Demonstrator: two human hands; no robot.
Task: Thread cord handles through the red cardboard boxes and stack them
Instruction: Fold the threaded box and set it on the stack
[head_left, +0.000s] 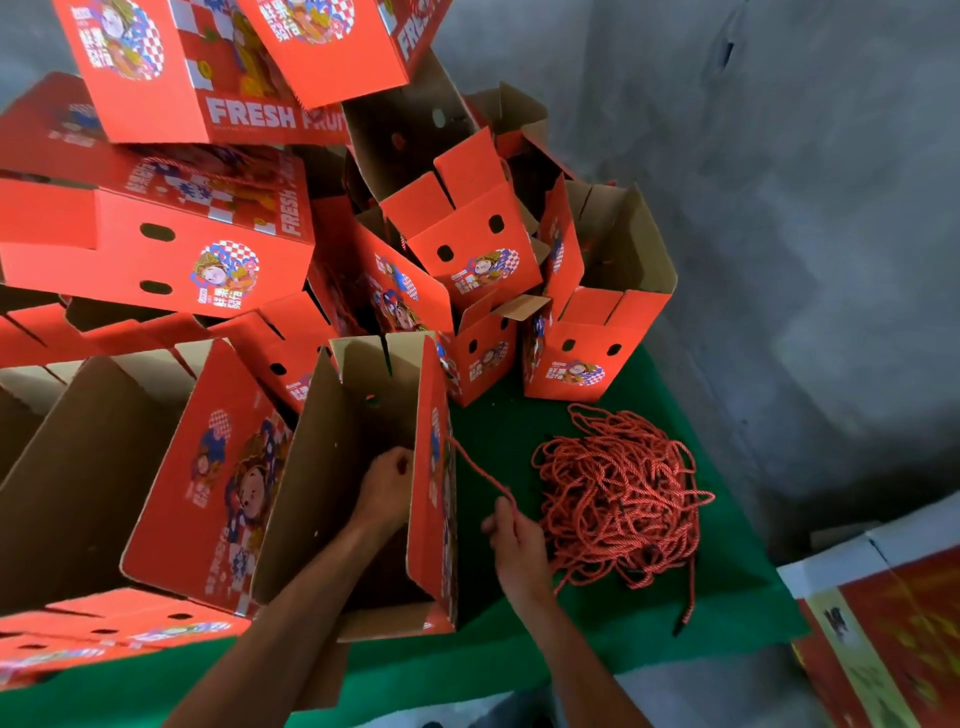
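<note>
An open red cardboard box stands on the green table in front of me, brown inside. My left hand reaches inside it, fingers curled against the right wall. Whether it holds the cord end there is hidden. A red cord runs from the outside of that wall down to my right hand, which grips it. A tangled pile of red cords lies just right of my right hand.
Several open and closed red boxes are heaped at the back and left, some leaning over. The green table cover ends at right, with a grey wall beyond. Another printed carton stands at lower right.
</note>
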